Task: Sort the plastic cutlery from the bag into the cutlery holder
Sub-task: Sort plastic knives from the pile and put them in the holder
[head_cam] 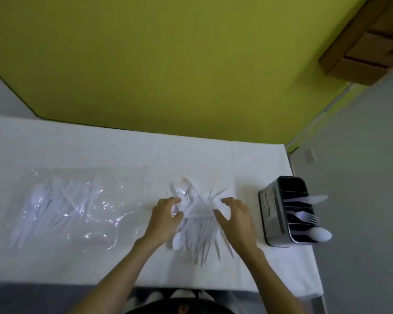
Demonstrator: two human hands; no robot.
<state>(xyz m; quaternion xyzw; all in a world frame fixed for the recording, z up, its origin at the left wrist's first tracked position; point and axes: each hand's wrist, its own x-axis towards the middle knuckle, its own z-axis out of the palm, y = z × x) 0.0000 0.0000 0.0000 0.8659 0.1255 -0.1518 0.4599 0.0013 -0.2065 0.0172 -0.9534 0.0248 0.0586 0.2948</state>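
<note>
Both forearms reach in from the near edge of the table (100, 146). The left hand (166, 219) pinches pieces at the left side of the cutlery pile (197, 232). The right hand (235, 219) arches over its right side, and whether it grips cannot be determined. The pile lies mid-table, with the bag (77, 207) toward the left edge and the cutlery holder (279, 214) at the right edge.

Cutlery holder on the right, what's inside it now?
Nothing pokes out of the farthest slot. Next comes a knife, then forks, and a spoon in the nearest slot. The cutlery holder walls hide their lower handles and the slot bottoms.
</note>
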